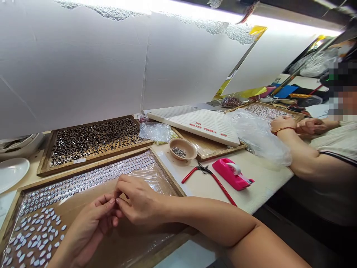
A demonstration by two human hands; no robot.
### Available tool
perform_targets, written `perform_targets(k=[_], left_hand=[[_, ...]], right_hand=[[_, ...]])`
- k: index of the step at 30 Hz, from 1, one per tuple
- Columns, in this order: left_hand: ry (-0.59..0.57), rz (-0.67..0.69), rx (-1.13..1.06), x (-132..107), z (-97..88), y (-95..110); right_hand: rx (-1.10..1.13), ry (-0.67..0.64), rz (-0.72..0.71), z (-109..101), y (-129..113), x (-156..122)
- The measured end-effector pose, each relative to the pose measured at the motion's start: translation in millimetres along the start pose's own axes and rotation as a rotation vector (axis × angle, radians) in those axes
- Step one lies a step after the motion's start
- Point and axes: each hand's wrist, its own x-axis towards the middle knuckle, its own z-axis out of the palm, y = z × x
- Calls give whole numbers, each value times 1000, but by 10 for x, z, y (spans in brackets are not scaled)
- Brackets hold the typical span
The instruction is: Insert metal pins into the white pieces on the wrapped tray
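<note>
My left hand (96, 219) and my right hand (138, 199) meet fingertip to fingertip above a wood-framed tray (167, 175) covered in clear film. Both hands are closed in a pinch; whatever sits between the fingertips is too small or too hidden to name. Rows of small pale eye-shaped pieces (92, 176) with dark centres line the tray's far side. Loose pale leaf-shaped pieces (36, 236) lie scattered at its near left, beside my left forearm.
Behind stands a second tray of dark beads (95, 139). To the right are a small bowl of metal bits (191, 147), red-handled pliers (192, 174), a pink tape dispenser (230, 173), a white board (195, 121) and a plastic bag (256, 136). A co-worker's hands (287, 124) work at another tray.
</note>
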Motion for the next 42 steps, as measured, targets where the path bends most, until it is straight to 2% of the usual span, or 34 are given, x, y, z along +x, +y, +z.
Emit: perform_targets(k=[13,32,42], left_hand=[[-12,1,60,6,-43,-30],[-56,8,74,45,-80,-50],[-54,-10,7,44,-73,-43]], right_hand=[[16,46,-25,5,1,-18],[41,32,-34,-30,-28,-28],[55,35,-21,-32,-39,-28]])
